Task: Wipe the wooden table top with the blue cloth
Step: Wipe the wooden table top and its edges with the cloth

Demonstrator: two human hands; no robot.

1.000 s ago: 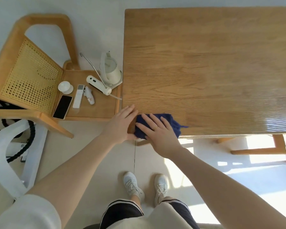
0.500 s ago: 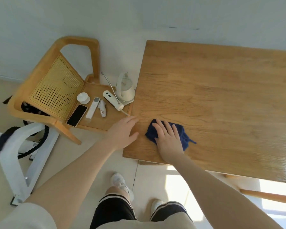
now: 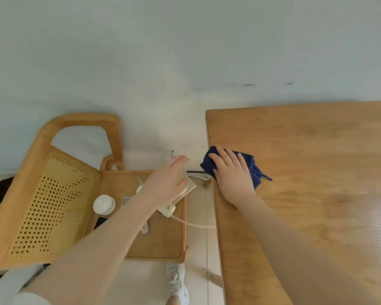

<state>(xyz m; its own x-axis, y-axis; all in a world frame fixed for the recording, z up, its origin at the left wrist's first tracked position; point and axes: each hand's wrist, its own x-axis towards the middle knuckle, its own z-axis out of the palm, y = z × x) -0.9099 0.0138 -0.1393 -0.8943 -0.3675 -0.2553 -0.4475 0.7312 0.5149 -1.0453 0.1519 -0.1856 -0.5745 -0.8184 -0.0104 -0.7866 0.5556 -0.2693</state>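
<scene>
One wooden worktop (image 3: 317, 183) fills the right side of the head view. One blue cloth (image 3: 252, 167) lies bunched at the worktop's left edge, toward the far corner, a bit of it hanging past the edge. Right hand (image 3: 231, 177) lies flat on the cloth, fingers (image 3: 220, 157) straight and spread, pressing it down; a thin yellow ring (image 3: 229, 163) on one finger. Cloth shows beyond the fingertips and to the right of the hand.

Left hand (image 3: 167, 183) is off the worktop, over the chair seat, fingers loosely extended and close together, lying over a white kettle-like appliance (image 3: 190, 188); cannot tell whether it touches it or hovers. Nothing is visibly gripped.

One wooden chair (image 3: 79, 188) with a woven cane back stands left of the worktop, near it but not touching. On its seat: one round white lid-like item (image 3: 104, 204), one dark phone (image 3: 100, 221) partly hidden by the left forearm, one white plug block (image 3: 168, 211) with a pale cable (image 3: 194, 223) running toward the worktop edge. Other small white pieces under the arm, too hidden to name.

One white sneaker (image 3: 177, 282) on the pale floor at bottom. Two bare forearms, a white sleeve (image 3: 29, 299) at the lower left corner. Plain pale wall (image 3: 185, 51) across the top.
</scene>
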